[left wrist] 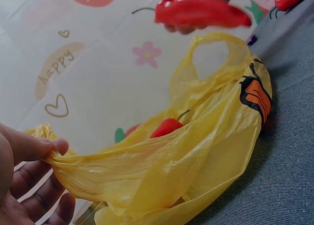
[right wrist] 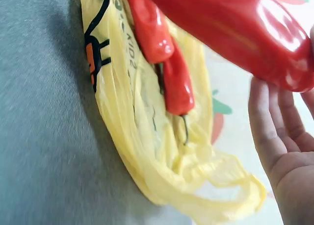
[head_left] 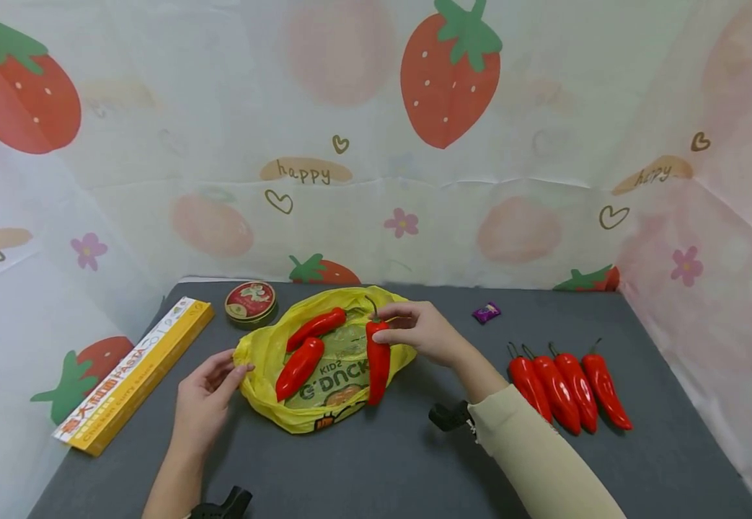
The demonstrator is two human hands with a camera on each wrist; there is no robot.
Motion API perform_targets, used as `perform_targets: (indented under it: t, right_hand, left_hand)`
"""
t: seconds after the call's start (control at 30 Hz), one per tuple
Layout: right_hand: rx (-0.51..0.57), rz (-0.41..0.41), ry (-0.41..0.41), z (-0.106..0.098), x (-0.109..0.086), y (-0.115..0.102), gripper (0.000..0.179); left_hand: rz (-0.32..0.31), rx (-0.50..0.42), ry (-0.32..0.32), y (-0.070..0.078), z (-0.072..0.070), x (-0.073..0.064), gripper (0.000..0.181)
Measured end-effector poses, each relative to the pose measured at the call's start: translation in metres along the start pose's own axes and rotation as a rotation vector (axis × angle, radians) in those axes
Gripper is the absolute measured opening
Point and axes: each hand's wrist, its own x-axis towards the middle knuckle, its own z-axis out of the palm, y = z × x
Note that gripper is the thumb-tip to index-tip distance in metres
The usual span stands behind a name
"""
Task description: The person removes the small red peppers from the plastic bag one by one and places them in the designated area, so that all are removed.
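Note:
A yellow plastic bag [head_left: 265,404] lies spread with its mouth facing up on the grey table. Two red chili peppers [head_left: 301,369] rest inside it. My left hand [head_left: 203,396] pinches the bag's left rim between thumb and forefinger, as the left wrist view [left wrist: 32,161] also shows. Over the bag's right side, my right hand [head_left: 424,330] holds another red pepper [head_left: 378,364] near its stem end, the tip pointing down. In the right wrist view that held pepper [right wrist: 235,34] hangs above the bag, apart from the two inside.
Several red peppers [head_left: 564,386] lie in a row on the table's right. A small purple wrapped candy [head_left: 487,312] sits behind them. Left of the bag are a round red tin [head_left: 250,301] and a long yellow box [head_left: 138,375]. A strawberry-print sheet [head_left: 376,216] hangs behind.

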Motion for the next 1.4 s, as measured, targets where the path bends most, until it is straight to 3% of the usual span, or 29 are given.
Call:
perform_targets:
  t: [0.2,0.4,0.7,0.9,1.0,1.2,1.4]
  right_hand:
    - [-0.057,0.005,0.102,-0.016,-0.022,0.0,0.043]
    - [-0.196,0.026,0.189,-0.036,-0.048,0.008,0.043]
    - [-0.317,0.149,0.299,-0.071,-0.092,0.031,0.053]
    - [-0.412,0.153,0.318,-0.088,-0.113,0.043,0.051]
    - [-0.523,0.15,0.323,-0.091,-0.118,0.049,0.051]
    - [-0.713,0.121,0.343,-0.093,-0.121,0.057,0.046]
    - [-0.78,0.125,0.298,-0.097,-0.121,0.06,0.039]
  left_hand:
    - [-0.005,0.011,0.002,0.002,0.0,0.0,0.042]
    - [-0.016,0.024,0.014,0.002,0.001,0.0,0.042]
    - [-0.004,0.029,0.015,0.003,0.003,0.001,0.043]
    - [-0.035,0.034,0.026,0.002,0.004,0.001,0.042]
    - [-0.032,0.029,0.03,0.001,0.004,0.001,0.041]
    - [-0.027,0.012,0.026,0.0,0.004,0.001,0.042]
    - [-0.037,0.016,0.019,0.001,0.003,0.001,0.042]
